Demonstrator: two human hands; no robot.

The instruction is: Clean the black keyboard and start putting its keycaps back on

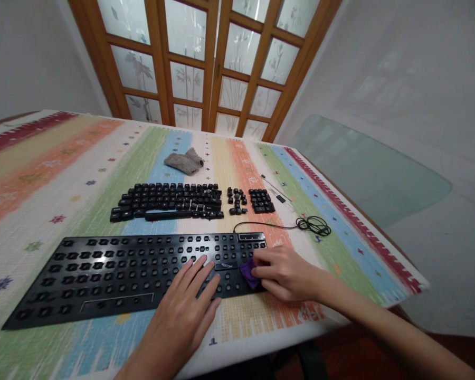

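A black keyboard [158,274] with its keycaps off lies across the front of the table, bare switch posts showing. My left hand [190,301] rests on its lower middle with fingers stretched out. At the keyboard's right end, my right hand [283,272] pinches a purple cloth [248,273] against the number-pad area. Beyond the keyboard, the loose black keycaps [170,198] are laid out in keyboard order. A smaller cluster of keycaps [236,200] and a number-pad block [262,200] continue that layout to the right.
A crumpled grey cloth [185,161] lies behind the keycaps. The coiled cable [313,226] sits to the right, near a thin rod [276,187] and a small dark piece [280,199]. A striped tablecloth [35,211] covers the table. Wood-framed glass doors [211,68] stand behind.
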